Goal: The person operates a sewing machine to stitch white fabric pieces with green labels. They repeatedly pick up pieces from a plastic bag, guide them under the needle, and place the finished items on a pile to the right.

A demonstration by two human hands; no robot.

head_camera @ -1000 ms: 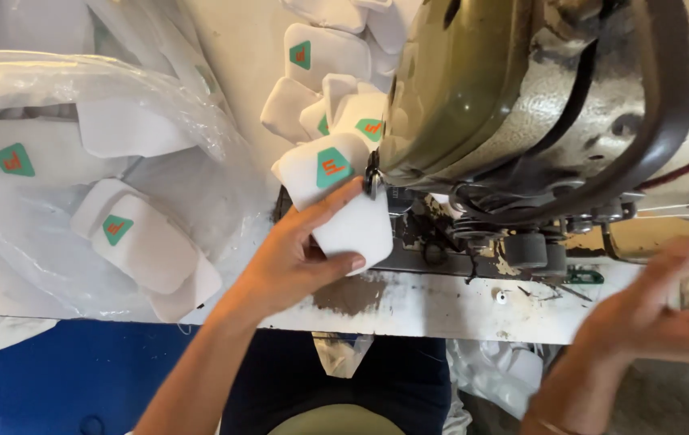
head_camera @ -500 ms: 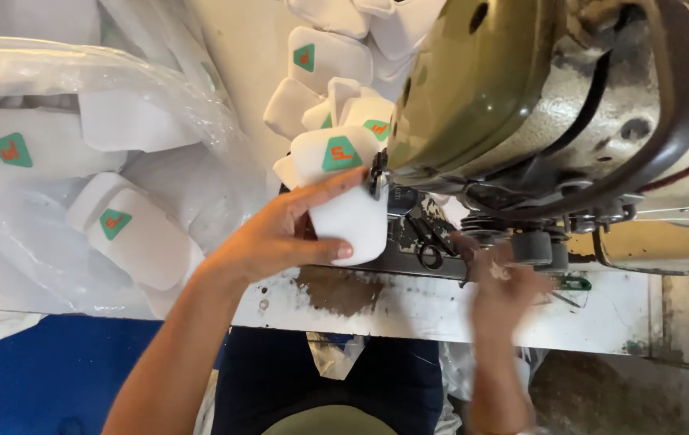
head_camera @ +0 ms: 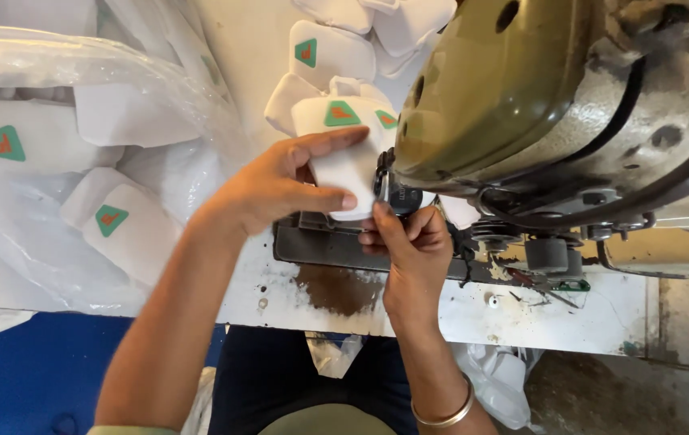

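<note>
Head view looked down at two bare hands by a big sewing machine (head_camera: 522,97). The left hand (head_camera: 280,189) was curled around a white fabric piece (head_camera: 344,165) with a green triangle patch on it, thumb under and fingers on top, pinching it. That white fabric piece sat right at the front of the machine, touching the black needle part (head_camera: 393,189). The right hand (head_camera: 409,246) was just below the piece, with its fingers pressed together around the black needle part. A gold bangle (head_camera: 445,412) was on the right wrist. Both hands were very close, almost touching. Behind the held piece lay a pile of white pieces (head_camera: 336,48) with the same green patches. Off to the left, more of them sat inside a clear plastic bag (head_camera: 54,161). The white worktop (head_camera: 562,310) under the machine was dirty, with a brown stain (head_camera: 340,286) near its front edge.
</note>
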